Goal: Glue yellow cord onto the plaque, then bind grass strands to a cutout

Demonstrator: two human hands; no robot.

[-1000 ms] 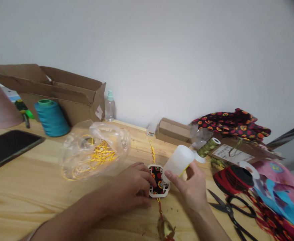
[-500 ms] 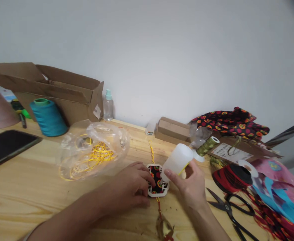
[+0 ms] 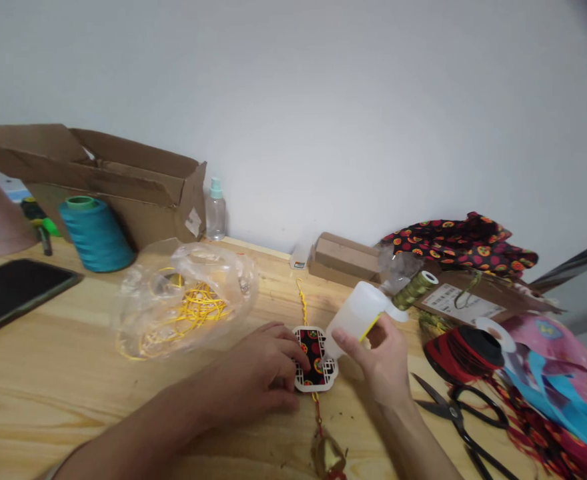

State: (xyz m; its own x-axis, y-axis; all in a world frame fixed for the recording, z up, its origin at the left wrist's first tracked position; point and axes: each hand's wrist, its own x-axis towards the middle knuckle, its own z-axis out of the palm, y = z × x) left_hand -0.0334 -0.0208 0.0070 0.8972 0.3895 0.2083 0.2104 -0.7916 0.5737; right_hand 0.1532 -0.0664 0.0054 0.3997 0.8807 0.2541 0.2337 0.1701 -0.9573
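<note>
A hanging ornament with a white fretwork frame and a dark patterned fabric panel lies flat on the wooden table. Yellow cord runs from its top, and a gold bell hangs from its lower cord. My left hand holds the ornament down by its left side, fingers curled onto the frame and fabric. In my right hand is a white translucent squeeze bottle, closed between thumb and fingers. The bottle is tilted upside down, its narrow tip at the right part of the fabric panel.
Left of my hands are a plastic bag of yellow cords, a teal thread cone, a phone and a cardboard box. To the right lie black scissors, a red cord spool and blue ribbon. A spray bottle stands behind.
My right hand and the squeeze bottle have shifted slightly, the bottle's base rising a little. My left hand and the ornament stay where they were.
</note>
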